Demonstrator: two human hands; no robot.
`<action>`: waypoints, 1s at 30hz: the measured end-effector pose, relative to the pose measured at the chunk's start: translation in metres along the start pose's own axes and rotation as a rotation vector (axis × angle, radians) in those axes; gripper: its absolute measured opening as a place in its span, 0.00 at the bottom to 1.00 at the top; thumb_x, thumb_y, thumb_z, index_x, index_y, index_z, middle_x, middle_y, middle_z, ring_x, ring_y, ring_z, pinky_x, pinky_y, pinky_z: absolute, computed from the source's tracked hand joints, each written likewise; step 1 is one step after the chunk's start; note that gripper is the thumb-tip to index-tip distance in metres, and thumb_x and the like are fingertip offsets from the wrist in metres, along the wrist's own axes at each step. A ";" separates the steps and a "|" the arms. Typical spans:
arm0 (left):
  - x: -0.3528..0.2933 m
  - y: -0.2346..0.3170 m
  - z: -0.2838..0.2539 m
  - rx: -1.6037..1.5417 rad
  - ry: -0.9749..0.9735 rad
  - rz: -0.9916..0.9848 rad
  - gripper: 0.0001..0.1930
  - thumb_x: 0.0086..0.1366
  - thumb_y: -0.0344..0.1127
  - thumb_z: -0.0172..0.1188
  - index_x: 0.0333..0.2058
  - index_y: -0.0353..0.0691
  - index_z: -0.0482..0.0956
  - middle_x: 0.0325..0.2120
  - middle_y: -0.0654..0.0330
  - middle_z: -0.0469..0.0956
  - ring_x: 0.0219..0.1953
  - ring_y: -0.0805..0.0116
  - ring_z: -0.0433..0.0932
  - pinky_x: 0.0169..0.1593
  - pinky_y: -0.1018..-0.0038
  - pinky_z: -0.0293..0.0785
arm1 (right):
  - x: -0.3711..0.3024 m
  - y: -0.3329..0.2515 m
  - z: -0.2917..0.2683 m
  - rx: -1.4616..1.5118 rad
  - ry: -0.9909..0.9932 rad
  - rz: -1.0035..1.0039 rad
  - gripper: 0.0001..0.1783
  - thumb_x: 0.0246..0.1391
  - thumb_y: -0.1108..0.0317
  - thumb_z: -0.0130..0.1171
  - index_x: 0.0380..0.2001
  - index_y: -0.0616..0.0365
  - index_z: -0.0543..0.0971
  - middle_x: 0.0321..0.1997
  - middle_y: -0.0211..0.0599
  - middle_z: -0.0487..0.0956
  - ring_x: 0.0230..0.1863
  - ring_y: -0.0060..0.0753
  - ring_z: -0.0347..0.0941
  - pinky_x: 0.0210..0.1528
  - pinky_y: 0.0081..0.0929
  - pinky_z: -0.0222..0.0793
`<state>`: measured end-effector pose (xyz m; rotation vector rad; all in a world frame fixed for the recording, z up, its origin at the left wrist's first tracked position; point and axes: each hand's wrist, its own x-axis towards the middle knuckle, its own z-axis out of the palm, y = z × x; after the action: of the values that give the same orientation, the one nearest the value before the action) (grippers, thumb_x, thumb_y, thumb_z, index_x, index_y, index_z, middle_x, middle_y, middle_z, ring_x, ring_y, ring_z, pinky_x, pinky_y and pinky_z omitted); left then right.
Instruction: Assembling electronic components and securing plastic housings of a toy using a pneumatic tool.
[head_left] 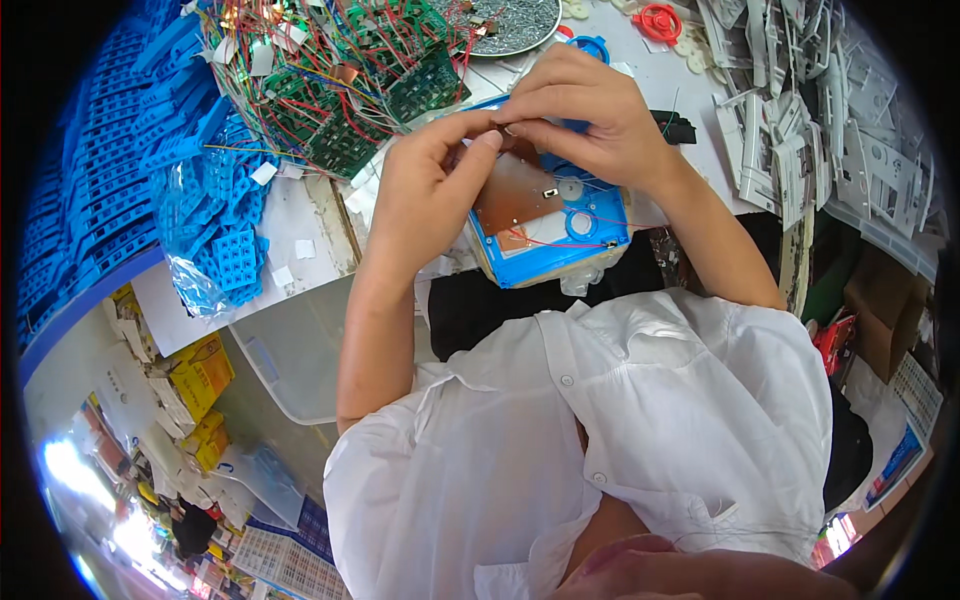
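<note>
A blue plastic casing [515,268] rests before me at the near edge of the work table. Across it lies a brown circuit board [520,196], tilted, with a small switch on it and thin red wires around it. My left hand [430,180] is closed in a pinch at the board's far edge. From the right, my right hand [600,110] meets it there, thumb and index finger pressed together. Whatever is between the fingertips is too small and hidden to name. Round blue parts and a white patch show inside the casing.
A tangled heap of green circuit boards with wires [350,90] lies at the far left, beside stacked blue plastic parts [120,150]. A round metal tray of screws [500,25] stands at the back. White plastic parts [780,140] crowd the right; a red ring-shaped part [658,22] lies behind.
</note>
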<state>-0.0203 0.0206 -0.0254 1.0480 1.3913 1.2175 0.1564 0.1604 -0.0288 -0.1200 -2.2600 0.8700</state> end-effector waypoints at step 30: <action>-0.011 -0.021 0.013 0.413 0.257 0.532 0.05 0.63 0.27 0.69 0.38 0.36 0.84 0.31 0.56 0.85 0.29 0.65 0.83 0.33 0.74 0.78 | -0.017 -0.045 -0.015 0.036 -0.093 0.357 0.25 0.52 0.72 0.63 0.57 0.53 0.81 0.45 0.38 0.79 0.44 0.40 0.76 0.48 0.32 0.73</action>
<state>-0.0057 0.0087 -0.0452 1.6722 1.6669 1.5189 0.1859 0.1285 -0.0027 -0.4873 -2.3465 1.1203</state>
